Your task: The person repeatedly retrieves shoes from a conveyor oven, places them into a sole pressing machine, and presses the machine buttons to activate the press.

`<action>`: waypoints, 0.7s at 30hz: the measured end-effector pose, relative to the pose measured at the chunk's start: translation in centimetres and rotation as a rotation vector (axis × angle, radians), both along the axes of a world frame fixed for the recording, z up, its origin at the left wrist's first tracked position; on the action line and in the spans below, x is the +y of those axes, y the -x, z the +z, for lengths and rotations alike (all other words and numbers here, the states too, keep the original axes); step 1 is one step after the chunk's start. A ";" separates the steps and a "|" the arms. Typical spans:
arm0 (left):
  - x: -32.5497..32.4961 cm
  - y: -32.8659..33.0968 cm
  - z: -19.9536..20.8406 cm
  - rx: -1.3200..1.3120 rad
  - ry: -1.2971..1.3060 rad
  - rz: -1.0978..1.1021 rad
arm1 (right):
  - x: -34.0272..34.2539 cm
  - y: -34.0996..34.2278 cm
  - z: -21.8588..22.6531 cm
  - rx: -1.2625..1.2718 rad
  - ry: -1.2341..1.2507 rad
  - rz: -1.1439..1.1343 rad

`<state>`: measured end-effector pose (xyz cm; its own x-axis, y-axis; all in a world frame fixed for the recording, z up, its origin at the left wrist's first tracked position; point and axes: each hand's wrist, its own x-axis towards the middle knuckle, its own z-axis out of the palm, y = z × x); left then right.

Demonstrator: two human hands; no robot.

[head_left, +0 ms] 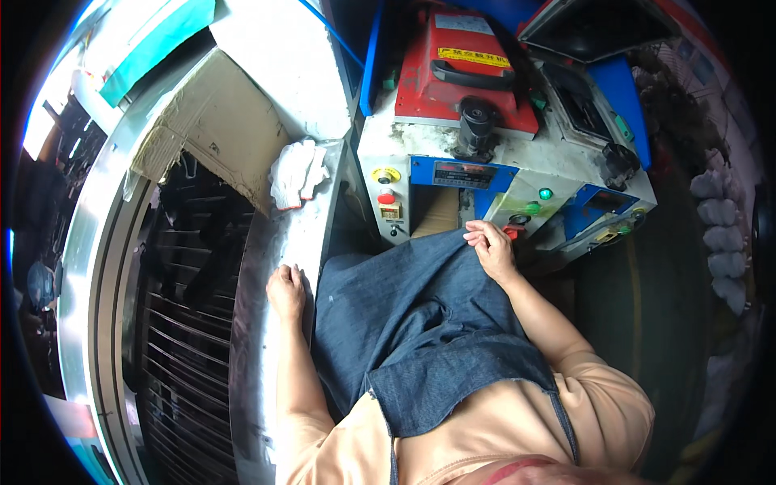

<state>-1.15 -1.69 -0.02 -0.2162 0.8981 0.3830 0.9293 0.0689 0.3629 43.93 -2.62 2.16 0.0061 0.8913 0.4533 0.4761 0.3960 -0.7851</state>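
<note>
Blue apron (404,299) in the head view, spread over the lap. Long way running from chest out to knees, with the far end pointing at the big white machine (517,151) with the red lid (453,81). Right hand (491,249) on the apron's far right corner, fingers bent and a bit apart, cloth right below. Cannot tell if pinching the cloth or just resting on top. Red knob (514,232) just beside the fingers. Left hand (287,293) curled up near the right edge of the metal ledge (260,356), just left of the apron. Cannot see inside the curl. White gloves (297,174) farther along, near that same edge, by the brown cardboard (230,125).
</note>
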 end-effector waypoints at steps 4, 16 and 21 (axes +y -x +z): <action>0.0 -0.3 0.5 -0.018 0.005 -0.002 | 0.1 0.2 0.1 0.004 -0.007 -0.009; 0.0 -0.2 0.4 -0.015 0.034 0.013 | 0.1 -0.1 0.1 0.009 0.018 0.016; 0.0 -0.3 0.2 -0.030 0.010 0.017 | 0.1 0.1 0.2 0.006 0.009 -0.002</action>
<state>-0.83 -1.64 0.20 -0.2426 0.8978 0.3674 0.9168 0.0883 0.3895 43.85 -2.56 2.37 0.0108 0.8955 0.4449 0.4721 0.3876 -0.7917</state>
